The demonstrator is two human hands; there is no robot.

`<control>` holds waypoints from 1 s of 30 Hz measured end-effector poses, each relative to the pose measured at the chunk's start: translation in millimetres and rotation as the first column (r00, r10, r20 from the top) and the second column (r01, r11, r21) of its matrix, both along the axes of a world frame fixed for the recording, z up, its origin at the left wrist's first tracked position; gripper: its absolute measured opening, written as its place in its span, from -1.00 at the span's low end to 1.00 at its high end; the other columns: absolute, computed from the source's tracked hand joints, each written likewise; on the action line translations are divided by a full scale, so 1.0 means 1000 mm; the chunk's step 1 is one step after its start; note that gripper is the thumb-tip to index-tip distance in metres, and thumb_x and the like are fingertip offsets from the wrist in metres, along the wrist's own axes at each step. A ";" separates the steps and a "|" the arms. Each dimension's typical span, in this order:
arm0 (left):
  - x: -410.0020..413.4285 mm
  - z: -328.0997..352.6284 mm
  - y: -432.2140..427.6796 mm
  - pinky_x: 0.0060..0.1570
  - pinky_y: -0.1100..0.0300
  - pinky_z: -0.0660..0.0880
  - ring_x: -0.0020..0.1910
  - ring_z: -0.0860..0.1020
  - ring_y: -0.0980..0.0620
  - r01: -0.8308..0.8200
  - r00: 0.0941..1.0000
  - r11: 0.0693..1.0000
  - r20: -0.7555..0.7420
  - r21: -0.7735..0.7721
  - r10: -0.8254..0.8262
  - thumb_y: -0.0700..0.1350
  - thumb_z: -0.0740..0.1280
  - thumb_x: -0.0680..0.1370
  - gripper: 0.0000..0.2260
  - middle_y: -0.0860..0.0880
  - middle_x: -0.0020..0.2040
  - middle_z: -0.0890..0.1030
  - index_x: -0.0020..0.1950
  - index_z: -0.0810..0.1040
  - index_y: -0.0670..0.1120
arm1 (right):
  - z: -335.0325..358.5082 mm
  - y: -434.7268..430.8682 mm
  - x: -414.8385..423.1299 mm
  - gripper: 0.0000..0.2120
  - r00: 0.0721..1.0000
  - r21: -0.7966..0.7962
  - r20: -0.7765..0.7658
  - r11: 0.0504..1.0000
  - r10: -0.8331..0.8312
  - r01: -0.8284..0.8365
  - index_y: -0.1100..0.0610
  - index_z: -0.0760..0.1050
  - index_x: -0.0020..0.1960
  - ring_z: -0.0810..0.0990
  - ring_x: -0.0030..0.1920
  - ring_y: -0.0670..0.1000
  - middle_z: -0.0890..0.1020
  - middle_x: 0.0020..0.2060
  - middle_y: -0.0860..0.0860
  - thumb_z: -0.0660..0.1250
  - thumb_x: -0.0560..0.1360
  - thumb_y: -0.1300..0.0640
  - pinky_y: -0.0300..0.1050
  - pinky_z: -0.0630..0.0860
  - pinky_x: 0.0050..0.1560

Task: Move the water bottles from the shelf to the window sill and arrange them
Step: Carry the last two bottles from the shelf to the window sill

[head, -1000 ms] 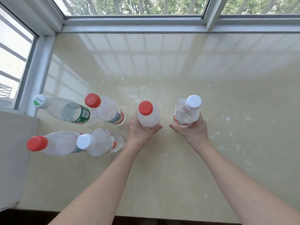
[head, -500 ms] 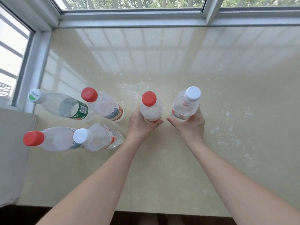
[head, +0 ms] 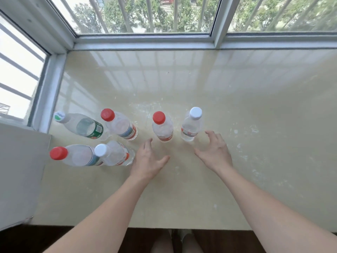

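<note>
1. Six bottles stand on the sill (head: 237, 161).
2. Four are on the left in two rows.
3. The red-cap bottle (head: 162, 126) and white-cap bottle (head: 191, 124) stand in the middle.
4. The left hand (head: 147, 161) is open, near the red-cap bottle.
5. The right hand (head: 214, 151) is open, near the white-cap bottle.

window sill (head: 237, 110): glossy, cream, stone-like slab, smooth, mirroring the window bars, with pale chalky scuffs beyond the hands
water bottles (head: 163, 127): clear, thin plastic, shiny; glossy printed film labels
caps (head: 159, 117): opaque plastic, red or white, fine ribbed sides
window frame (head: 145, 42): smooth, pale grey, satin finish
glass (head: 142, 13): clear
</note>
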State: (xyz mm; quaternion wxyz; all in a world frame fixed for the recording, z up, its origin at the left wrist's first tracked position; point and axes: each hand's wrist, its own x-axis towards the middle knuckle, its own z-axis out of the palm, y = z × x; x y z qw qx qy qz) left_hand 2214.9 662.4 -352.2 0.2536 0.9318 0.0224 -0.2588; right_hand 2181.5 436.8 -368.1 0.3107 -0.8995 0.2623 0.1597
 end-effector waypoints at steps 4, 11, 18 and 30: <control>-0.028 0.049 0.000 0.17 0.05 0.45 0.30 0.43 -0.04 0.145 0.986 0.980 0.066 0.139 -0.155 0.26 0.33 0.46 -0.30 0.02 0.36 0.41 0.49 0.23 -0.03 | 0.055 -0.008 -0.016 -0.43 0.978 -0.200 0.001 0.958 0.209 -0.204 -0.03 0.37 0.45 0.46 0.28 0.10 0.49 0.25 0.00 0.34 0.46 -0.08 -0.01 0.43 0.20; -0.045 0.148 0.001 -0.01 0.05 0.51 0.14 0.55 -0.04 0.239 0.841 0.925 0.413 0.295 -0.349 0.31 0.18 0.38 -0.42 0.06 0.15 0.58 0.27 0.49 0.00 | 0.151 -0.014 -0.030 -0.59 0.900 -0.441 0.199 0.855 0.388 -0.271 0.06 0.58 0.15 0.60 -0.07 0.15 0.63 0.01 0.02 0.39 0.32 -0.01 0.01 0.52 -0.06; -0.029 0.261 0.002 0.23 0.06 0.40 0.26 0.49 -0.01 0.195 0.712 0.944 0.623 0.267 -0.324 0.22 0.29 0.44 -0.48 0.10 0.25 0.54 0.34 0.47 0.02 | 0.275 0.006 -0.016 -0.60 0.763 -0.562 0.435 0.806 0.479 -0.186 0.10 0.58 0.12 0.61 -0.02 0.16 0.64 0.03 0.05 0.44 0.33 -0.01 0.03 0.54 0.01; -0.010 0.353 -0.016 0.31 0.01 0.37 0.31 0.46 0.00 0.257 0.534 0.919 0.748 0.299 -0.394 0.27 0.19 0.48 -0.43 0.08 0.32 0.53 0.41 0.42 0.02 | 0.370 0.017 -0.022 -0.54 0.700 -0.629 0.534 0.776 0.474 -0.046 0.06 0.58 0.23 0.60 0.13 0.14 0.64 0.09 0.04 0.44 0.36 -0.06 0.07 0.54 0.20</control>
